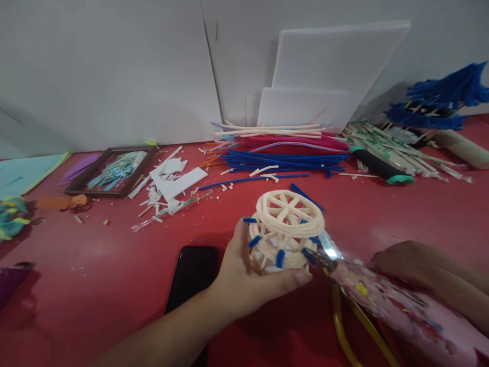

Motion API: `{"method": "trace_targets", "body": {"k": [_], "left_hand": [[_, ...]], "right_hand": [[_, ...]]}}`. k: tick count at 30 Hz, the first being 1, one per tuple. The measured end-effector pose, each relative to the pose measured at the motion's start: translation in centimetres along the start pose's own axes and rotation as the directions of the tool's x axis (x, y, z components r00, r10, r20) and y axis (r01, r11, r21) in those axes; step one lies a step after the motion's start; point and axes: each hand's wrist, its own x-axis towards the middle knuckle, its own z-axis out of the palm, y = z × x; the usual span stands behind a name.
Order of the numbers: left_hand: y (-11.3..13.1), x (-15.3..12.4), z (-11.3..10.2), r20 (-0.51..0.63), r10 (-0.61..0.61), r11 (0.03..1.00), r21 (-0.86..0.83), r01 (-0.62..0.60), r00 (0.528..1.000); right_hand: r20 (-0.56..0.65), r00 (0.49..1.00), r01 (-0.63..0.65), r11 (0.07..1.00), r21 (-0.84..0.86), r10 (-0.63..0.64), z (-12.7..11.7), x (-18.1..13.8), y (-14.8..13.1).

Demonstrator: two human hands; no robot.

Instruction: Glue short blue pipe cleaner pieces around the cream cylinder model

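Observation:
My left hand (248,285) is wrapped around a small cream craft piece (277,250) made of pipe cleaners. A spoked wheel shape (290,211) forms its top, and short blue pieces (280,258) are fixed around its side. From the right, the tip of a pink hot glue gun (405,311), its body smeared, meets a blue piece on the craft's right side. My right hand (416,267) is closed at the glue gun, partly hidden behind its body. Under the gun lie scissors with yellow handles (338,326), their blade pointing toward the craft.
A black phone (194,270) lies beside my left wrist. Bundles of blue pipe cleaners (282,160) and wrapped sticks (389,148) line the back. White scraps (178,178) and a brown frame (76,186) sit back left. A blue-roofed model (431,109) stands back right.

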Motion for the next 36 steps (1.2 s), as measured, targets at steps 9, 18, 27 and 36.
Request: {"method": "trace_targets", "body": {"k": [9,18,27,36], "left_hand": [[0.9,-0.3,0.7,-0.087,-0.048,0.996,0.068,0.054,0.995],[0.5,0.1,-0.4,-0.012,-0.026,0.985,0.173,0.028,1.000],[0.2,0.1,0.1,-0.065,-0.004,0.995,0.094,0.011,0.998],[0.3,0.1,0.3,-0.065,-0.017,0.996,0.083,0.022,0.998]], "right_hand": [[0.028,0.997,-0.070,0.998,0.006,0.070,-0.5,0.1,-0.8],[-0.002,0.997,-0.078,0.997,0.000,0.078,-0.3,-0.1,-0.5],[0.006,0.990,-0.141,0.989,0.035,0.141,-0.5,0.4,-1.3],[0.023,0.995,-0.099,0.995,0.012,0.099,-0.5,0.9,-2.1]]}}
